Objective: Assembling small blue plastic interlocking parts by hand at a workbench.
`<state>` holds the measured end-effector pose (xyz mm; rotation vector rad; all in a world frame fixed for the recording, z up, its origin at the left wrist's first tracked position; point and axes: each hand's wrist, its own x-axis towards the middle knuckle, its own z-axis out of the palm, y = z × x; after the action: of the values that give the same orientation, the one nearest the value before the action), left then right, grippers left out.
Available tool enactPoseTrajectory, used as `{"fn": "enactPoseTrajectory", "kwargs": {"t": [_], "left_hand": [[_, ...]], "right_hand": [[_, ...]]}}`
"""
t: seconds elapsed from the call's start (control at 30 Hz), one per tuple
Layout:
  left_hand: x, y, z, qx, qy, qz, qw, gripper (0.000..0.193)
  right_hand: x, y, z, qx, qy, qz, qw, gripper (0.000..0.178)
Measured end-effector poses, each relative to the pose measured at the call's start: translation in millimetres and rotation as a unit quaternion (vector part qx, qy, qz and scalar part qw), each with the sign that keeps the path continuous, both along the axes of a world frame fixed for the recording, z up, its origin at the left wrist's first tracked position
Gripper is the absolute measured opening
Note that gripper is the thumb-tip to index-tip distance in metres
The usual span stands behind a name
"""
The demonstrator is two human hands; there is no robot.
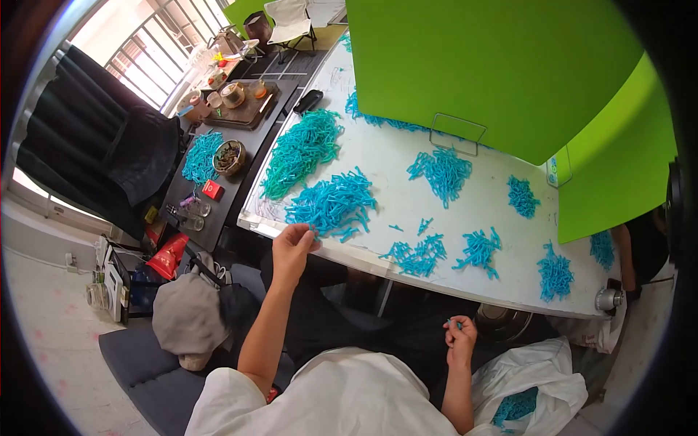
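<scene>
At the near left edge of the white table (349, 256), my left hand (292, 253) has its fingers pinched together beside a pile of small blue plastic pieces (333, 202). What is between those fingertips, if anything, is too small to make out. Lower and to the right, off the table, my right hand (460, 340) is closed on a small teal plastic piece (459, 326). Between the two hands, a smaller scatter of blue pieces (418, 254) lies near the front edge. Behind the left pile is a larger heap of greener teal pieces (302, 152).
Further blue clusters (445, 174) dot the table to the right. Green panels (487, 73) stand across its back. A white bag (560, 370) with teal pieces inside sits at my right. On the left, a dark side table (211, 236) holds a bowl (230, 158) and more pieces.
</scene>
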<state>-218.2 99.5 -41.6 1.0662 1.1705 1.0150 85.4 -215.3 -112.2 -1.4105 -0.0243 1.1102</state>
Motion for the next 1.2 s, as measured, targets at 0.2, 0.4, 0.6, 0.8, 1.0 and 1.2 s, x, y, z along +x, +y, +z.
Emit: {"fn": "enactPoseTrajectory", "kwargs": {"t": [0.2,0.4,0.6,0.8,1.0,1.2], "left_hand": [[5.2,15.4,19.1,-0.013,0.046,0.016,0.999,0.015],[-4.0,28.1,-4.4,0.001,0.071,-0.011,0.997,0.014],[31.5,-24.3,24.6,-0.095,0.05,-0.114,0.988,0.015],[87.1,-115.4,15.9,-0.223,-0.146,-0.291,0.919,0.01],[93.1,-131.2,30.7,-0.218,-0.167,-0.271,0.923,0.007],[94.1,-136.9,39.5,-0.198,-0.134,-0.274,0.932,0.003]], "right_hand": [[5.6,1.7,-13.0,0.026,0.027,-0.005,0.999,0.005],[8.9,12.8,-4.8,0.032,0.056,0.016,0.998,0.005],[-13.8,37.0,34.7,0.146,0.195,0.048,0.969,0.012],[-65.4,74.1,95.5,0.136,0.085,0.119,0.98,0.013],[-70.0,79.0,108.5,0.151,0.06,0.142,0.976,0.008],[-69.4,73.7,109.3,0.168,0.072,0.131,0.974,0.007]]}}
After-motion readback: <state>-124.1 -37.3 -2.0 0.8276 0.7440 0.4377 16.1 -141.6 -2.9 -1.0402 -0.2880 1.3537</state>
